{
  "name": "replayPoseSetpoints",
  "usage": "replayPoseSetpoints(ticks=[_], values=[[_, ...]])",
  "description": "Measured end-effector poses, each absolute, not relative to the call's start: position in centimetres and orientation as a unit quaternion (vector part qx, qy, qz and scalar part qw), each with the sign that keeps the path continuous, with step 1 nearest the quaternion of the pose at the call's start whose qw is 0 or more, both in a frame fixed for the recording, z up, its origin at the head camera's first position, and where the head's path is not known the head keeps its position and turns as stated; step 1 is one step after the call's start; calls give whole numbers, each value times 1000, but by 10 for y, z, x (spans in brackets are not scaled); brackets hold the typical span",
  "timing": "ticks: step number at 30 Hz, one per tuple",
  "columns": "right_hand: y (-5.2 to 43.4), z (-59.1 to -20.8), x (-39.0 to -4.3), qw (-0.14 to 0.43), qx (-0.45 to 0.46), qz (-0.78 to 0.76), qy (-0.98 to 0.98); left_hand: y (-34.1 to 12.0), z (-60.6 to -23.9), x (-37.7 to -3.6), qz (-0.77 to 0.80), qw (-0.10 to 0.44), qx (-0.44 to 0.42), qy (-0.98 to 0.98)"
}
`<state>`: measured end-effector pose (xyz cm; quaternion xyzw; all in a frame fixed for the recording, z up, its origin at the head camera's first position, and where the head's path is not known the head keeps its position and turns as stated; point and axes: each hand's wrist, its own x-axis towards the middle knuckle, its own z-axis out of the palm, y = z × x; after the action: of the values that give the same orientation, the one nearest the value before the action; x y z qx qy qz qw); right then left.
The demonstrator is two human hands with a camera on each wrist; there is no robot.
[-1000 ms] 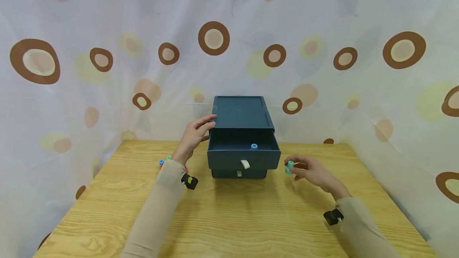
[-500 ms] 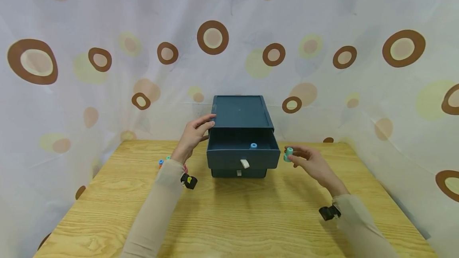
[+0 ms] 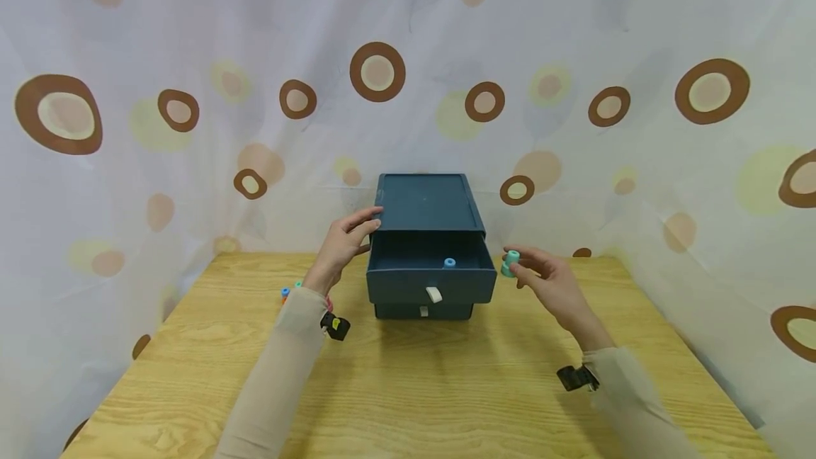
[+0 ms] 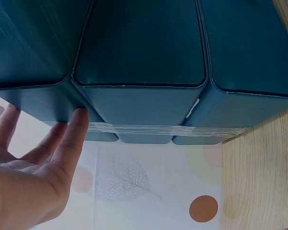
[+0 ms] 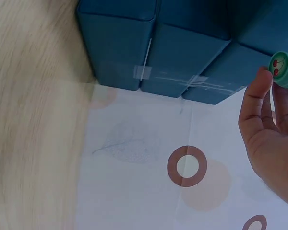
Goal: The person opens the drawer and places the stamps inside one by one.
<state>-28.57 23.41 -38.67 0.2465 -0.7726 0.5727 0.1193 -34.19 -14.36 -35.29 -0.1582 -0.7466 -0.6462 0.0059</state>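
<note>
"What do we have in the right hand (image 3: pixel 554 289)?"

"We see a small teal piece (image 3: pixel 510 264) pinched between thumb and fingers, the gap between them only as wide as the piece. We have it held clear of the wooden table (image 3: pixel 408 388). From the right wrist we make out a cherry picture on its end."

"And what lies next to that pinch?"

"Just left of it, and apart from it, we see the pulled-out drawer (image 3: pixel 430 287) of the dark blue cabinet (image 3: pixel 426 202). Inside, further left of our pinch, a blue piece (image 3: pixel 449 263) shows its ringed top over the front panel."

"How do we find the left hand (image 3: pixel 341 246)?"

"Loose, fingers spread and fairly straight, gripping nothing. We see its fingertips touching the cabinet's left side, near the upper edge."

"Anything else near that hand?"

"Below it, beside the wrist, we see a few small coloured pieces (image 3: pixel 285 292), partly hidden by the sleeve (image 3: pixel 274 367); how many, we cannot tell. To its right and lower down, a white tab (image 3: pixel 434 295) sticks out from the drawer front, with a lower drawer (image 3: pixel 395 310) beneath."
</note>
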Motion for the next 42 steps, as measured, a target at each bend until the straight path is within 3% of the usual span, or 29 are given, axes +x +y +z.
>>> replayPoseSetpoints(ticks=[28,42], values=[[202,-348,-284,168,255,606,-735,-142,-354,-343,-642,14,-168,-748],[172,-329,-292,136,280,592,-744,-144,-354,-341,-643,12,-163,-748]])
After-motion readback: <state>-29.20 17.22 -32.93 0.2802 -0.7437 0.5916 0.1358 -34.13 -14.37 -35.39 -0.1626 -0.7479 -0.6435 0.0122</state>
